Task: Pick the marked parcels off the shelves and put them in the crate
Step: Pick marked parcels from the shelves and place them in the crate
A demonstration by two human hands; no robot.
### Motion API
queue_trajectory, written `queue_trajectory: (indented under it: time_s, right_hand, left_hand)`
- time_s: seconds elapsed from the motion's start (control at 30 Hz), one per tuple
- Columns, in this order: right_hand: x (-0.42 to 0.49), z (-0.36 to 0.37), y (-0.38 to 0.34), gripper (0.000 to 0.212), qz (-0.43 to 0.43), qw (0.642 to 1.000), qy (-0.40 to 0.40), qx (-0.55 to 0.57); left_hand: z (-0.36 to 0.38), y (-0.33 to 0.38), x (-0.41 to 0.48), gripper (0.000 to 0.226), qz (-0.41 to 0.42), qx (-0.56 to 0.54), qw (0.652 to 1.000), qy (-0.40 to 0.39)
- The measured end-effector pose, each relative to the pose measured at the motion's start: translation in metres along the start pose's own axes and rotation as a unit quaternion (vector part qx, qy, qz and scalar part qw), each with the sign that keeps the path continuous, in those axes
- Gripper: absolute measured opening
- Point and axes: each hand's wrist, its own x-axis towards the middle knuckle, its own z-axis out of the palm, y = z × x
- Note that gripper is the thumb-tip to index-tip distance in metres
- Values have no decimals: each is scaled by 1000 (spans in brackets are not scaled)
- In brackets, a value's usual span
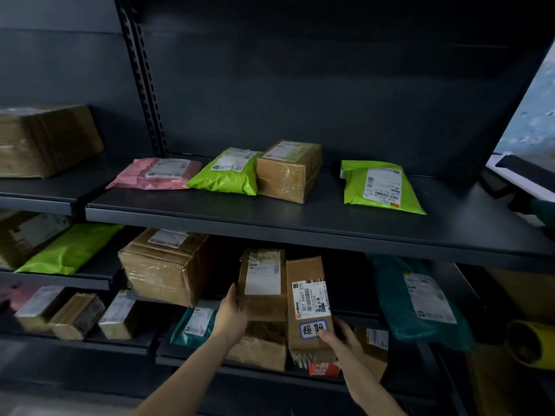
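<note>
The marked parcel (309,304), a stickered brown box, sits in the right hand (341,337), fingers curled round its near end. Beside it the left hand (232,310) clasps the neighbouring box (262,283); best steady that while drawing the parcel straight out.

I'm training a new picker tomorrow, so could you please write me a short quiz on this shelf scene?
1. True or false: the right hand grips the box with the blue-edged sticker.
2. The left hand touches: A) a teal bag, B) the box with the plain white label, C) a yellow roll.
3. Fill in: on the upper shelf, between the pink bag and the brown box lies a ____ bag.
Key: 1 true; 2 B; 3 green, the green bag.
</note>
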Motion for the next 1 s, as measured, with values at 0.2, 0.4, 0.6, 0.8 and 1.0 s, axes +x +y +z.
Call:
queue_trajectory:
  time_s: [0.2, 0.4, 0.6, 0.8, 1.0]
  right_hand:
    - [-5, -1, -6, 43, -28, 999, -16, -14]
    - [-14, 6, -17, 40, -40, 999, -18, -13]
    - [-33, 21, -23, 43, -81, 996, 11, -22]
    - [-51, 61, -33, 42, -139, 990, 22, -7]
    - [-80, 118, -23, 47, -119, 986, 107, 47]
  left_hand:
    - [-11, 13, -12, 65, 36, 92, 995, 20]
    - [-28, 7, -24, 65, 54, 130, 990, 30]
    - [-52, 3, -33, 61, 69, 142, 986, 44]
    - [-85, 2, -33, 61, 99, 153, 983, 30]
    - [-141, -11, -13, 59, 130, 187, 973, 45]
